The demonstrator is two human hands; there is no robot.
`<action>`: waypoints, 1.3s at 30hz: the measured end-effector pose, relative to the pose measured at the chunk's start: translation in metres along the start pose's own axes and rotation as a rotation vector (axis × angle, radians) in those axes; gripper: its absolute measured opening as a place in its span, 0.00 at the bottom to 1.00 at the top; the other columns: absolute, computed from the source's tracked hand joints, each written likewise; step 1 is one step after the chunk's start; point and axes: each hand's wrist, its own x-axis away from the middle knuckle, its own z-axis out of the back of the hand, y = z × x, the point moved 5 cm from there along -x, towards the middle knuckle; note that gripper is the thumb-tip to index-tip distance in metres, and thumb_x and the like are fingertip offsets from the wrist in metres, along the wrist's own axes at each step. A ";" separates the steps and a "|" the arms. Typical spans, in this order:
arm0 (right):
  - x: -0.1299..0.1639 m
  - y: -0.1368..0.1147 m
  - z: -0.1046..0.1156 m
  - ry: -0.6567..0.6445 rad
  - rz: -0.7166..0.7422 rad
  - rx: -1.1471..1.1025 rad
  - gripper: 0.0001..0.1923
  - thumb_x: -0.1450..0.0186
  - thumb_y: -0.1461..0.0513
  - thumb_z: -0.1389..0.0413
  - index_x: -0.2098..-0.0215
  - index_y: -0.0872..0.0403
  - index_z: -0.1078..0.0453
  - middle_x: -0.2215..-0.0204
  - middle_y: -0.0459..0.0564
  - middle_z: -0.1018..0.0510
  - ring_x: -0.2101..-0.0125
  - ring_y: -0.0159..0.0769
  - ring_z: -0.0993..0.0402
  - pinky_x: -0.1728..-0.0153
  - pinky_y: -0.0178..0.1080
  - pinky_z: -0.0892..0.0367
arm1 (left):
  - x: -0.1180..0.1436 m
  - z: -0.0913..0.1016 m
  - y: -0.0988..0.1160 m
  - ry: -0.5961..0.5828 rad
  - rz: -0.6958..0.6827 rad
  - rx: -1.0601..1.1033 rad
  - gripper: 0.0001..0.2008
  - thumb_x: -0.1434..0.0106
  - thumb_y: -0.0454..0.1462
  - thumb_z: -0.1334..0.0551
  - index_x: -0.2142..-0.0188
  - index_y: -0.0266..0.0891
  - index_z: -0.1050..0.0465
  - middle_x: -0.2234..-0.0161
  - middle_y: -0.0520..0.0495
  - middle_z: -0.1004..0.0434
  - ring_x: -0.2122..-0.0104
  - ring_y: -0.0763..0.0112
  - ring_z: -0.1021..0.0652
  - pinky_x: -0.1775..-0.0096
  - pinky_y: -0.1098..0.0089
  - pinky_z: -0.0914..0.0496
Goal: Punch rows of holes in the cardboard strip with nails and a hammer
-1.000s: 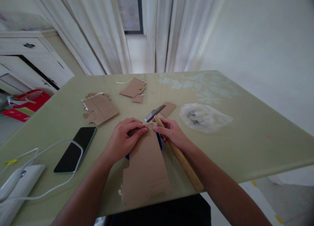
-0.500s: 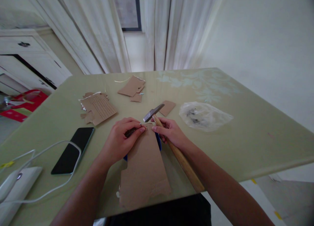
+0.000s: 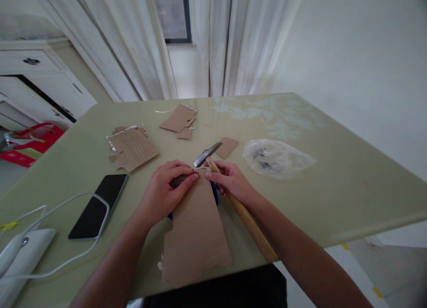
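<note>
The left hand (image 3: 164, 190) pinches a small dark object, apparently nails, at the far edge of the cardboard strip (image 3: 195, 228), which lies at the near table (image 3: 333, 196) edge. The right hand (image 3: 230, 180) wraps the hammer (image 3: 233, 196) handle close under its head. Hold the piece steady, fingertips low; strike lightly, and keep the strip flat.

white curtains (image 3: 213, 41) | window (image 3: 171, 14) | white cabinet (image 3: 36, 76) | pale wall (image 3: 350, 54)
</note>
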 end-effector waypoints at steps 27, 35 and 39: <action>0.001 -0.001 0.000 0.004 0.011 0.004 0.29 0.38 0.46 0.29 0.48 0.55 0.22 0.81 0.36 0.31 0.84 0.28 0.38 0.84 0.31 0.42 | 0.001 0.001 -0.002 -0.030 0.007 0.035 0.08 0.27 0.45 0.30 0.60 0.46 0.14 0.56 0.44 0.13 0.55 0.59 0.16 0.52 0.58 0.24; 0.009 -0.023 0.012 0.091 0.075 -0.135 0.24 0.33 0.45 0.35 0.52 0.56 0.19 0.70 0.45 0.22 0.84 0.26 0.35 0.87 0.31 0.42 | -0.002 0.000 0.001 -0.039 -0.007 0.033 0.08 0.27 0.44 0.30 0.61 0.46 0.13 0.57 0.46 0.13 0.57 0.60 0.15 0.52 0.59 0.25; 0.022 -0.043 0.021 0.074 0.119 -0.143 0.27 0.33 0.46 0.34 0.46 0.58 0.19 0.70 0.46 0.21 0.84 0.26 0.37 0.88 0.32 0.42 | -0.004 -0.002 0.002 -0.050 -0.027 0.018 0.08 0.27 0.43 0.30 0.61 0.46 0.13 0.57 0.46 0.12 0.56 0.60 0.15 0.51 0.59 0.26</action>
